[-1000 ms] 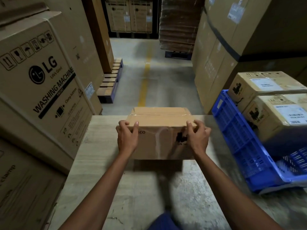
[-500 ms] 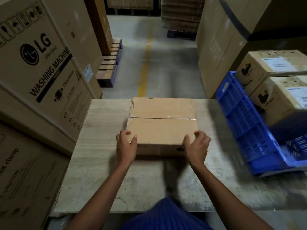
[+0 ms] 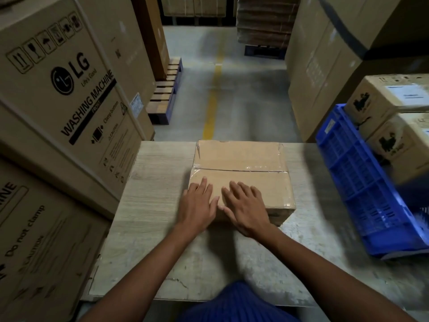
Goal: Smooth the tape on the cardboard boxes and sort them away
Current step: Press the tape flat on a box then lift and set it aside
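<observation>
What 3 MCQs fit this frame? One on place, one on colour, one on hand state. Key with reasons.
1. Where does the plastic crate stand, relative to the taped box on the table?
A. to its left
B. on top of it
C. to its right

2. What colour is the crate?
A. blue
B. red
C. green

3. How are the left hand and right hand placed?
A. gripping the box's sides
B. flat on the box's top, fingers straight
C. hanging off the table

Key:
1 C: the crate is at the person's right, apart from the box.
2 A: its mesh walls are blue.
3 B: the straight, spread fingers of both hands lie on the near flap.
</observation>
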A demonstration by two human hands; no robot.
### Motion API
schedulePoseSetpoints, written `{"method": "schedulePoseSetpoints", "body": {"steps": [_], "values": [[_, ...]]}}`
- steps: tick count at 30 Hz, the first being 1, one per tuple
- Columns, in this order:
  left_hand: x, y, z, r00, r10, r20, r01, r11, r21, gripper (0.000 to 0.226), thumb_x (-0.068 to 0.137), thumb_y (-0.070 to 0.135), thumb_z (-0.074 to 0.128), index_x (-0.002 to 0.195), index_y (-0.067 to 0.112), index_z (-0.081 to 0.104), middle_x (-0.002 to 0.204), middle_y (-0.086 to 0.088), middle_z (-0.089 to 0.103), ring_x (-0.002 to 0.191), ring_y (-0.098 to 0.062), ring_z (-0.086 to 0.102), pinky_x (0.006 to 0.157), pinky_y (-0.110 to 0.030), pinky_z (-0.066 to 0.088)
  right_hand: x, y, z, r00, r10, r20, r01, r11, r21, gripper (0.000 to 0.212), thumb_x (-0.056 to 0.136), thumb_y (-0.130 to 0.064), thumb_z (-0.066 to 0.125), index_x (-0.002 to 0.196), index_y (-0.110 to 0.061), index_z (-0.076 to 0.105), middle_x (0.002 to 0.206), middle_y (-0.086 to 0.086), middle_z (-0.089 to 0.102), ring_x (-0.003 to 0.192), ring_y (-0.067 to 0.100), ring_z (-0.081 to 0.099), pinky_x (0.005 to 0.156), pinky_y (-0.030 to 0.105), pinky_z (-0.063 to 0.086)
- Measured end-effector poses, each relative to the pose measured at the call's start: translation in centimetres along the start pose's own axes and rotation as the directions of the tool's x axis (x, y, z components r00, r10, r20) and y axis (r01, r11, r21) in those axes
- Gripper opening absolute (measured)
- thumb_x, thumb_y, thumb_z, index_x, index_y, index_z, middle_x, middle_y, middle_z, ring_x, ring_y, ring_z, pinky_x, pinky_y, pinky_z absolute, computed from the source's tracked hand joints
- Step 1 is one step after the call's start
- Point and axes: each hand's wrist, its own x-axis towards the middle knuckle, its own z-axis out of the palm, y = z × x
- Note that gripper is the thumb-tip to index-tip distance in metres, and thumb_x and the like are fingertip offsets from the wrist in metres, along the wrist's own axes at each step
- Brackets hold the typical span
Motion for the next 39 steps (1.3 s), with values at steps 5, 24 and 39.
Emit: {"method": "schedulePoseSetpoints", "body": {"steps": [5, 24, 39], "values": [[3.7, 0.5, -0.8, 0.992, 0.029, 0.121, -0.036, 0.998, 0.054, 0.055, 0.103, 0.047, 0.032, 0.152, 0.021, 0.037, 0.165, -0.009, 0.021, 0.143, -0.035, 0.03, 0.115, -0.045, 0.027, 4.1, 1.0, -2.5, 0.994, 0.03, 0.106, -0.024, 0.998, -0.065, 0.064, 0.096, -0.055, 0.01, 0.138, -0.025, 0.047, 0.147, 0.011, 0.044, 0.133, 0.034, 0.043, 0.102, 0.056, 0.034], [5.6, 5.2, 0.8, 0.977, 0.109, 0.184, -0.091, 0.991, -0.101, 0.053, 0.105, 0.046, 0.025, 0.156, 0.033, 0.025, 0.167, -0.004, 0.013, 0.154, -0.024, 0.008, 0.121, -0.052, 0.009, 2.5, 4.3, -2.1, 0.886, 0.417, 0.201, -0.432, 0.901, 0.033, 0.071, 0.102, -0.056, 0.026, 0.159, -0.013, 0.02, 0.167, 0.015, 0.014, 0.154, 0.031, 0.01, 0.115, 0.068, 0.014], [4.3, 8.8, 1.7, 0.969, 0.153, 0.196, -0.137, 0.986, -0.097, 0.054, 0.107, 0.046, 0.019, 0.159, 0.035, 0.01, 0.168, -0.006, -0.002, 0.154, -0.028, -0.001, 0.121, -0.055, 0.003, -2.1, 5.4, -0.3, 0.852, 0.517, 0.079, -0.522, 0.85, 0.073, 0.075, 0.095, -0.055, 0.003, 0.161, -0.023, 0.019, 0.168, 0.015, 0.007, 0.156, 0.029, 0.0, 0.12, 0.06, 0.004]]}}
